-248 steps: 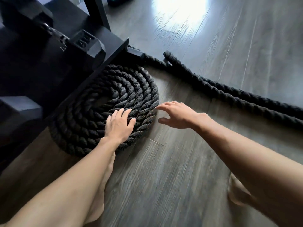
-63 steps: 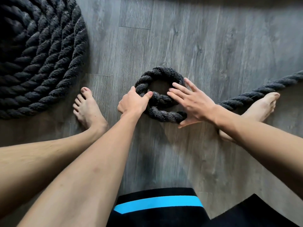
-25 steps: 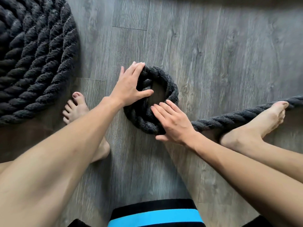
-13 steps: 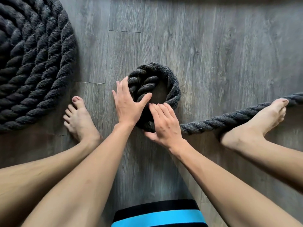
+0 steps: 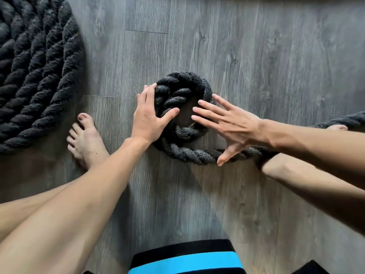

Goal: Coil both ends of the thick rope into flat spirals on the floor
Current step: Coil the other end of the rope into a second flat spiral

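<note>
A thick black rope forms a small tight coil (image 5: 182, 91) on the grey wood floor at centre, about one and a half turns around a bare patch of floor. My left hand (image 5: 149, 117) presses flat against the coil's left side, thumb reaching into the middle. My right hand (image 5: 227, 123) hovers spread over the coil's right side, fingers apart, thumb down by the outer strand (image 5: 189, 154). That strand runs right under my arm to the rope's free length (image 5: 349, 120). A large finished spiral (image 5: 35, 76) lies at the upper left.
My bare left foot (image 5: 85, 139) stands between the big spiral and the small coil. My right foot's toes (image 5: 337, 127) rest against the rope at the far right. Black shorts with a blue band (image 5: 183, 262) fill the bottom edge. Grey floor planks stretch beyond the coil.
The small coil has gained part of a turn along its near side. My right hand lifted off the near strand and swung to the coil's right side, fingers spread. My left hand stayed on the left.
</note>
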